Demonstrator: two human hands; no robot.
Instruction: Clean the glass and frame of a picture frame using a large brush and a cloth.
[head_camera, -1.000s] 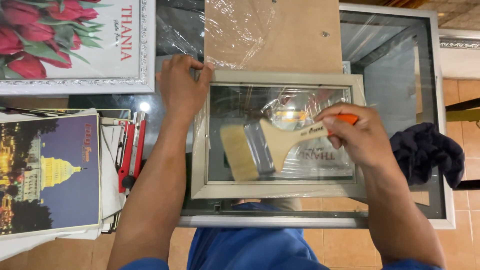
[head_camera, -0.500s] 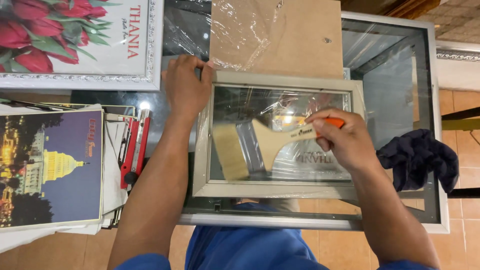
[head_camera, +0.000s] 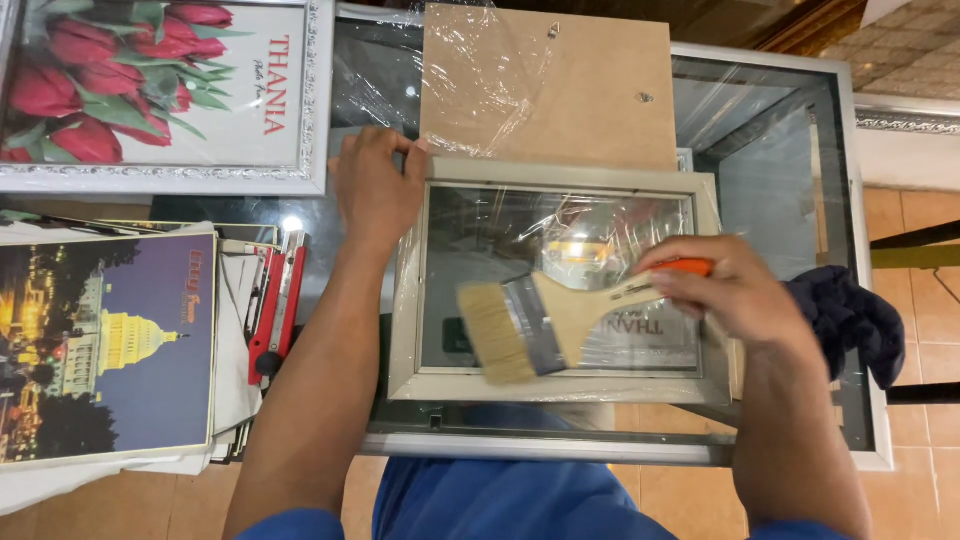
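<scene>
A pale picture frame (head_camera: 407, 300) with a glass pane lies flat on a glass-topped table (head_camera: 775, 130). My left hand (head_camera: 375, 185) presses down on the frame's upper left corner. My right hand (head_camera: 735, 295) grips the orange-tipped wooden handle of a wide flat paintbrush (head_camera: 540, 325). The brush's light bristles rest on the glass near the frame's lower edge, pointing left.
A brown backing board (head_camera: 550, 85) under clear plastic lies just beyond the frame. A framed tulip print (head_camera: 165, 90) and a night-time building poster (head_camera: 105, 340) lie left. A red utility knife (head_camera: 275, 305) sits beside my left arm. A dark cloth (head_camera: 850, 315) lies right.
The brush has swept down the glass, its bristles now at the frame's lower edge. My right hand shifted slightly lower. My left hand stays on the frame's corner.
</scene>
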